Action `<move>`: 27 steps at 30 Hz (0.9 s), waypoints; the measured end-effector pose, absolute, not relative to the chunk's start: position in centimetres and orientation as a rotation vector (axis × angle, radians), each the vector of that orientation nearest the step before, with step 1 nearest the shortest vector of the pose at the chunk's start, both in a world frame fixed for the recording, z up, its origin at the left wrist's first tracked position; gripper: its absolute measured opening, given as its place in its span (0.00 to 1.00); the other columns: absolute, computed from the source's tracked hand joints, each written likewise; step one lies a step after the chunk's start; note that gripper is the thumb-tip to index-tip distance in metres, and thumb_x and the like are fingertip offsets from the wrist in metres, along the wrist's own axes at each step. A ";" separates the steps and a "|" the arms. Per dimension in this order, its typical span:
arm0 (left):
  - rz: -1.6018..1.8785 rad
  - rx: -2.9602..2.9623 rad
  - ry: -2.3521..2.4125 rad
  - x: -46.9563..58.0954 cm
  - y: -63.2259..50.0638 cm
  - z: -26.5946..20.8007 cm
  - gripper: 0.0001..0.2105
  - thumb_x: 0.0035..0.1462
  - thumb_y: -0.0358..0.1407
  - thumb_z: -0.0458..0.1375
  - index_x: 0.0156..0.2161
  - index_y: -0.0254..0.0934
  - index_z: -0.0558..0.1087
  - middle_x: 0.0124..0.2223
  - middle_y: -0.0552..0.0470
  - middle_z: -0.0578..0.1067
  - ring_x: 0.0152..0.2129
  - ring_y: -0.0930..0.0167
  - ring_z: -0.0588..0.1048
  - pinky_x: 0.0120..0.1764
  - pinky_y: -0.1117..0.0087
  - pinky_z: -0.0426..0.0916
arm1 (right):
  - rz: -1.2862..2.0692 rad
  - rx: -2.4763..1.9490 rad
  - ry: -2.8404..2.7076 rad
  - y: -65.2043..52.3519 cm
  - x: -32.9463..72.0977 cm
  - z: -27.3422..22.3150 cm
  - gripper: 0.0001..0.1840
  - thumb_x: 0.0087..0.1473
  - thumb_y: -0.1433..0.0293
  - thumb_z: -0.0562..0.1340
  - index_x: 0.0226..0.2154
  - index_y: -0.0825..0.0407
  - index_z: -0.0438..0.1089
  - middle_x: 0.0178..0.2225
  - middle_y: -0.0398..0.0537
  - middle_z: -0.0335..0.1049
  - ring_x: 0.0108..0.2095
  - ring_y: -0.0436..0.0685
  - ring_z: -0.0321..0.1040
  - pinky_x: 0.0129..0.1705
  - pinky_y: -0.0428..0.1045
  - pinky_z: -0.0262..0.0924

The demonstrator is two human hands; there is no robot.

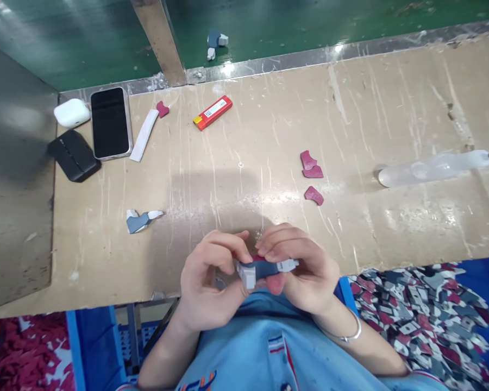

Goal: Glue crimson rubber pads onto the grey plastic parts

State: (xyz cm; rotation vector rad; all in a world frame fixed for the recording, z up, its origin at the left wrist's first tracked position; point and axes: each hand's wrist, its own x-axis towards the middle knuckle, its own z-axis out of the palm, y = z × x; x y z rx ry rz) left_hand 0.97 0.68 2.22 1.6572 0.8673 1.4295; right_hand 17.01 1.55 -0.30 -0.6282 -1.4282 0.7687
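Observation:
Close to my body, over the front edge of the bench, both hands grip one small blue-grey and white plastic part (265, 268). My left hand (214, 277) pinches its white left end between thumb and fingers. My right hand (299, 266) closes on the other end, where a white tip sticks out. A dark red edge shows along the top of the part, beneath the fingertips. Beyond my right hand lie dark red pieces (313, 195) on the bench. A similar blue-grey and white part (140, 221) rests to the left of my left hand.
A phone (111, 124), white case (72, 113), black case (75, 156) and white strip (144, 136) lie at left. A red-and-yellow packet (213, 113) is mid-bench; a translucent bottle (432, 168) lies right. Below stand blue bins (95, 347) of pieces. Another part (215, 43) sits on the green surface.

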 end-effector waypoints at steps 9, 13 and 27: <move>1.145 1.520 0.746 0.1 1.0 2.8 0.18 0.57 0.27 0.69 0.38 0.43 0.62 0.34 0.58 0.72 0.32 0.75 0.76 0.55 0.66 0.79 | 0.862 -0.560 -1.454 1.2 17.5 -0.7 0.06 0.65 0.65 0.68 0.41 0.51 0.76 0.31 0.48 0.81 0.34 0.55 0.81 0.40 0.50 0.79; 1.243 1.590 0.814 0.3 0.9 2.4 0.20 0.55 0.24 0.69 0.43 0.43 0.64 0.39 0.56 0.73 0.40 0.73 0.78 0.58 0.65 0.77 | 0.899 -0.562 -1.421 1.2 17.7 -0.9 0.07 0.64 0.69 0.69 0.45 0.48 0.78 0.34 0.47 0.82 0.38 0.58 0.83 0.41 0.52 0.81; 0.870 2.562 1.272 -5.7 5.5 5.0 0.11 0.66 0.40 0.61 0.52 0.41 0.74 0.44 0.47 0.81 0.40 0.62 0.82 0.38 0.64 0.79 | 0.287 -1.369 -1.143 -1.4 29.1 -3.7 0.13 0.53 0.72 0.74 0.42 0.48 0.77 0.38 0.48 0.82 0.41 0.58 0.82 0.44 0.53 0.80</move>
